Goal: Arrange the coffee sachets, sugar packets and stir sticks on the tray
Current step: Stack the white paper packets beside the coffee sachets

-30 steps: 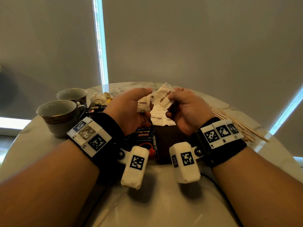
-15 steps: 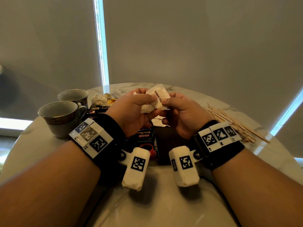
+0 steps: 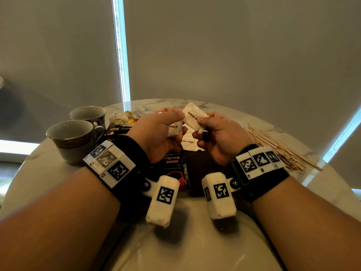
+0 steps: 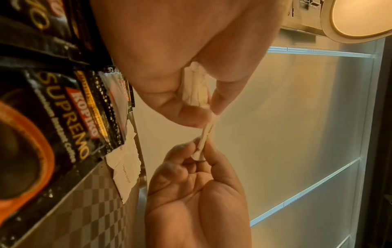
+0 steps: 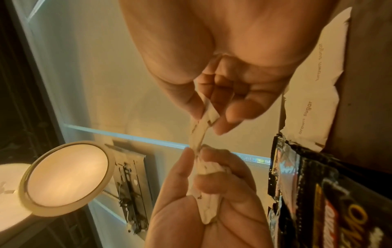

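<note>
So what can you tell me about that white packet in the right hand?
The packet is a small white paper sachet printed "brown su…" in dark letters, the rest hidden by the thumb. It is held tilted above the tray, pinched at its lower end by the right hand, while the left hand, gripping more packets, pinches its other end.

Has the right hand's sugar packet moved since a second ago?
Yes. The sugar packet in the right hand has shifted left, away from the stir sticks, and now meets the packets gripped by the left hand.
</note>
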Available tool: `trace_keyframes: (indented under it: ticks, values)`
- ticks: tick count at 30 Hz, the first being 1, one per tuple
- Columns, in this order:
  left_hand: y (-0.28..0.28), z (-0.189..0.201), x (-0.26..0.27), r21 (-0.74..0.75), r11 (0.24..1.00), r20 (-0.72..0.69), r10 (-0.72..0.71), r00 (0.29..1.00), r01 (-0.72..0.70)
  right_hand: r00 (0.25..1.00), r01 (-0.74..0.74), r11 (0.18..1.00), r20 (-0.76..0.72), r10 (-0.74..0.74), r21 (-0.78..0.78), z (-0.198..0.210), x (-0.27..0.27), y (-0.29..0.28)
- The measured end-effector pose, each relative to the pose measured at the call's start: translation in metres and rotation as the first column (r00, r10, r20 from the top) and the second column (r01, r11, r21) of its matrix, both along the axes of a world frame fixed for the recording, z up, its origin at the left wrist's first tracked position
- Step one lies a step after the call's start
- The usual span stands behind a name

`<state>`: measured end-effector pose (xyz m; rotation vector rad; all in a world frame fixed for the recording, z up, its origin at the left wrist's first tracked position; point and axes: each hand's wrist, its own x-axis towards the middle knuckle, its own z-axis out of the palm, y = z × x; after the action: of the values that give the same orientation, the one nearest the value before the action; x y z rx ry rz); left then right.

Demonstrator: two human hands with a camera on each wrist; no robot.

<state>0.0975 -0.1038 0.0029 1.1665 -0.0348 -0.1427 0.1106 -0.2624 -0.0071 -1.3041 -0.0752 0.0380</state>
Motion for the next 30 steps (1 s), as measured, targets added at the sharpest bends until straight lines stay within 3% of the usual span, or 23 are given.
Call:
trace_keyframes:
  ticks: [6, 13, 20, 30]
  values:
    - [0.001, 0.001, 0.003, -0.024, 0.994, -0.064, 0.107, 0.992, -0.109, 0.981, 0.108, 0.989, -0.173, -0.089, 0.1, -0.009, 0.016, -0.011]
    - [0.002, 0.001, 0.004, -0.023, 0.993, -0.078, 0.116, 0.99, -0.118, 0.913, -0.057, 0.995, -0.407, 0.017, -0.087, -0.012, 0.018, -0.026]
    - [0.003, 0.002, 0.003, -0.039, 0.993, -0.086, 0.11, 0.99, -0.114, 0.899, -0.121, 0.96, -0.439, -0.002, -0.253, -0.011, 0.015, -0.029]
    - [0.002, 0.003, 0.001, -0.037, 0.993, -0.08, 0.112, 0.99, -0.115, 0.89, -0.154, 0.954, -0.455, 0.02, -0.258, -0.011, 0.016, -0.029]
